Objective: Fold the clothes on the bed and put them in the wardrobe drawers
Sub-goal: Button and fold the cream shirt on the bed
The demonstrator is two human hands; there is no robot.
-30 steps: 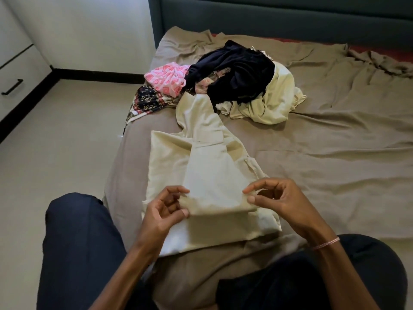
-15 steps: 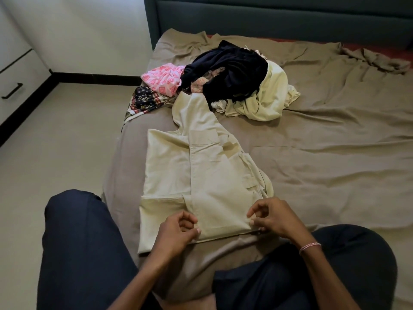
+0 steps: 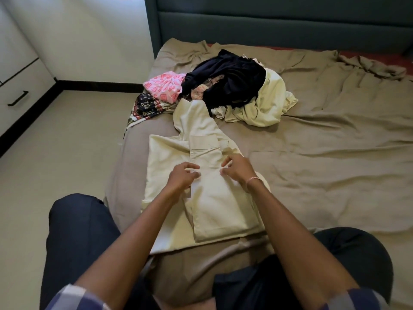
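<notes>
A cream garment (image 3: 219,209), partly folded, lies flat on the near left part of the bed (image 3: 335,153), with a long folded strip running up its middle. My left hand (image 3: 182,176) and my right hand (image 3: 238,170) are over that strip, one at each edge. Their fingers are loosely curled and the fingertips touch the cloth. Beyond it sits a heap of unfolded clothes: a dark navy piece (image 3: 232,83), a pink patterned one (image 3: 165,86), a black floral one (image 3: 145,106) and another cream one (image 3: 268,106).
White wardrobe drawers (image 3: 17,97) with a black handle stand at the far left across the beige floor. The dark teal headboard (image 3: 268,23) closes the far side. My knees in dark trousers rest at the bed's near edge. The brown sheet to the right is rumpled.
Both hands let go of the strip's near end, which now lies flat, and moved forward to the middle of the strip. The view has tilted slightly.
</notes>
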